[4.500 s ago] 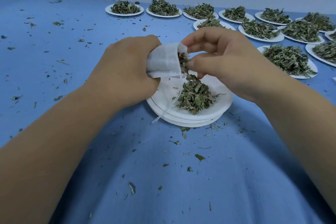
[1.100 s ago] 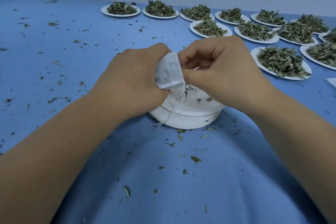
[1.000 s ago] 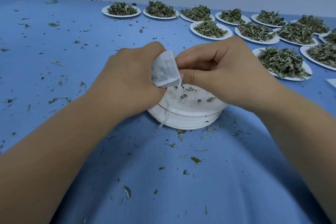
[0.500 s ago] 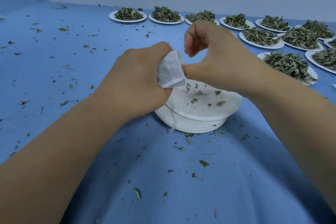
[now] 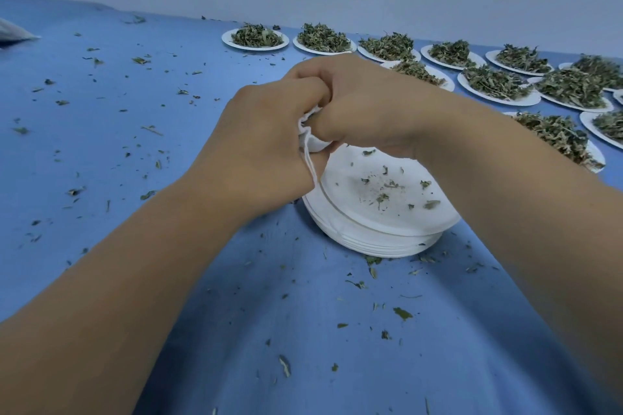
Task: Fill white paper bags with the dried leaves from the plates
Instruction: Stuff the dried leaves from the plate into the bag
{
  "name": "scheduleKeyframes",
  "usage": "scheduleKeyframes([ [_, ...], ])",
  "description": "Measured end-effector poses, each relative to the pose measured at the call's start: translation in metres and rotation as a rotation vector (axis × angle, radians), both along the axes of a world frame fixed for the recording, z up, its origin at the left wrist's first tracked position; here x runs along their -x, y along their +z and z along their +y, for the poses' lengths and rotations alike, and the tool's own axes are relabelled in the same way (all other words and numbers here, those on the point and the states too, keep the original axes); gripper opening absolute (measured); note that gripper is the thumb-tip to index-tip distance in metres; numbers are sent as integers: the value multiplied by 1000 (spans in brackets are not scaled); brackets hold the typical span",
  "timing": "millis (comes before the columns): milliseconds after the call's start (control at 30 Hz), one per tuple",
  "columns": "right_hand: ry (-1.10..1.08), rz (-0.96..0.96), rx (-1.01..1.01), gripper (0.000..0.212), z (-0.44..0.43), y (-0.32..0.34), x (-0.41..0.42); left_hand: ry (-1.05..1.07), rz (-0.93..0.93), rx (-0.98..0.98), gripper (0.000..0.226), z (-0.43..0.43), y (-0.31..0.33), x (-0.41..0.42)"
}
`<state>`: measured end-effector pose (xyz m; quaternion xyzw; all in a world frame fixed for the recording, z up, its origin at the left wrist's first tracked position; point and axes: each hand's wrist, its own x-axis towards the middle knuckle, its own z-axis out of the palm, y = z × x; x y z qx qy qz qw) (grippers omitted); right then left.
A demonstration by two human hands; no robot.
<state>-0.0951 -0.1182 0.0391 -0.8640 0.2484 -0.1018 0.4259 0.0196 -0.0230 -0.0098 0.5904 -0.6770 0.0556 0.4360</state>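
Observation:
My left hand [image 5: 266, 145] grips a small white paper bag [image 5: 312, 140], mostly hidden between both hands. My right hand [image 5: 371, 104] closes over the bag's top, fingers curled on it. A white drawstring [image 5: 312, 170] hangs down from the bag. Just below sits a stack of white plates [image 5: 381, 232]; the top plate holds only crumbs of dried leaf. Several plates heaped with dried leaves [image 5: 495, 82] stand at the back right.
Blue cloth [image 5: 135, 145] covers the table, scattered with leaf bits. More leaf-filled plates such as one [image 5: 255, 39] line the far edge by the pale wall. A whitish object [image 5: 13, 34] lies at the far left edge.
The leaf pile on the top plate has gone since the earliest frame. My right hand rose off the bag, then came down over its top. The view shifted slightly.

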Motion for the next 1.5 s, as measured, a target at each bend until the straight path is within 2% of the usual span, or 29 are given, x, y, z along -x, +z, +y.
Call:
scheduleKeyframes([
  [100,-31,4,-4,45,4,2,-1,2,-11,43,12,-2,-2,-2],
  [167,-33,48,-19,40,3,5,2,23,20,31,4,-3,-3,-4],
  [233,-24,115,-63,40,1,11,6,64,43,58,34,-4,-5,-5],
  [300,-35,134,-79,30,0,18,14,89,91,29,42,-6,-7,-7],
  [433,-178,-102,-47,14,4,22,29,125,211,-9,22,-7,-7,-12],
  [500,-212,-200,46,12,9,17,37,165,215,-7,23,-9,-6,-12],
  [600,-148,-222,159,17,18,6,45,196,208,-33,25,-9,-5,-12],
  [733,-185,-270,272,15,22,-6,41,198,248,-33,14,-10,-6,-10],
  [933,-232,-373,359,10,18,3,33,167,328,-52,33,-8,-5,-11],
  [1067,-139,-262,438,10,20,13,19,154,323,-91,40,-6,-6,-13],
  [1233,-39,-43,530,14,22,18,5,122,331,-92,32,-2,-7,-12],
  [1300,15,-37,504,15,20,21,10,135,319,-109,34,-1,-5,-12],
  [1433,-139,-214,423,15,9,16,37,163,359,-165,44,0,-5,-14],
  [1500,-215,-84,456,13,1,6,53,161,356,-196,47,-1,-6,-13],
])
